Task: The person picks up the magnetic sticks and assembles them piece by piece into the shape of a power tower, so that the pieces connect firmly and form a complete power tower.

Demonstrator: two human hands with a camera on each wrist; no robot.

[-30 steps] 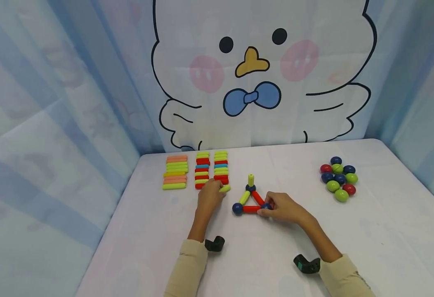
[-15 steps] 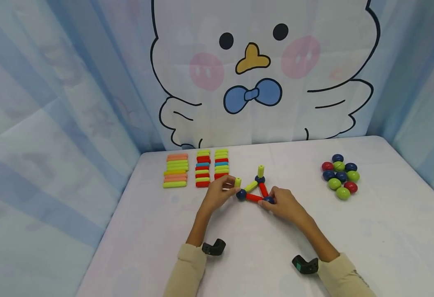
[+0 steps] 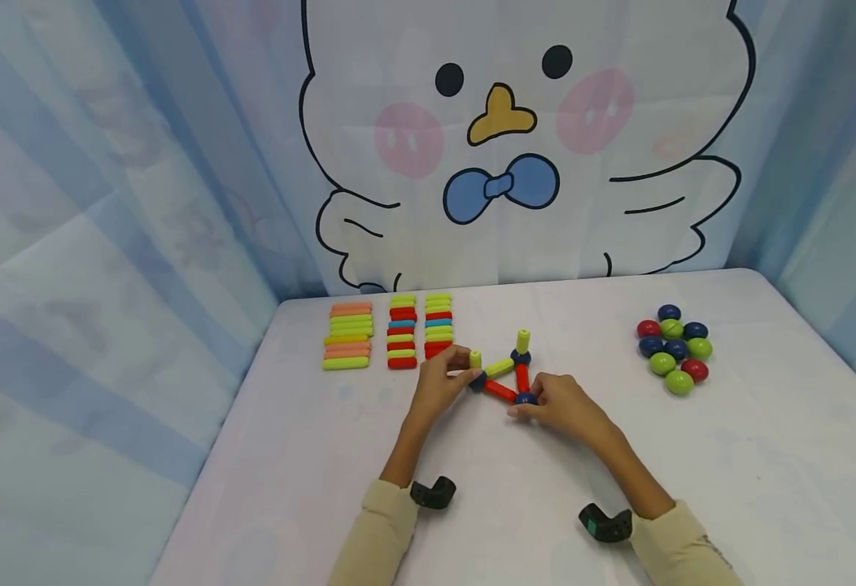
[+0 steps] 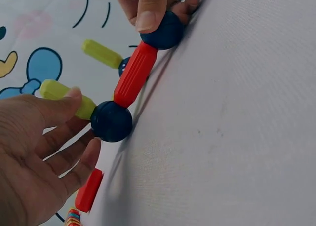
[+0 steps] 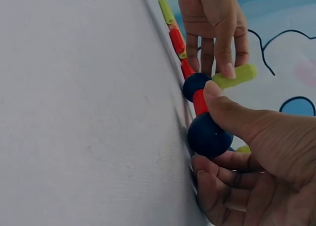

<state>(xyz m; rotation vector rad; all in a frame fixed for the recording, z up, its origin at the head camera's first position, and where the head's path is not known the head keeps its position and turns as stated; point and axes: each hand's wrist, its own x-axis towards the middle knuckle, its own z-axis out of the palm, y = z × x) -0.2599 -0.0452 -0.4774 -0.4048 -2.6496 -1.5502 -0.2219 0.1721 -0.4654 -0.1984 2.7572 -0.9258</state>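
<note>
rod [image 4: 55, 90] in green, upright between pinching left fingers [image 4: 81, 170], navy ball [image 5: 208, 135] clamped between right fingers [image 5: 211, 190]

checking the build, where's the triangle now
Head view: below centre, the triangle is between the left hand and right hand, right of the stick columns.

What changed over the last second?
Left hand carried a green stick from the stick rows to the left blue ball, where it stands, pinched. The triangle turned clockwise, seen from above. Unchanged: right hand holding the near blue ball; ball cluster.
</note>
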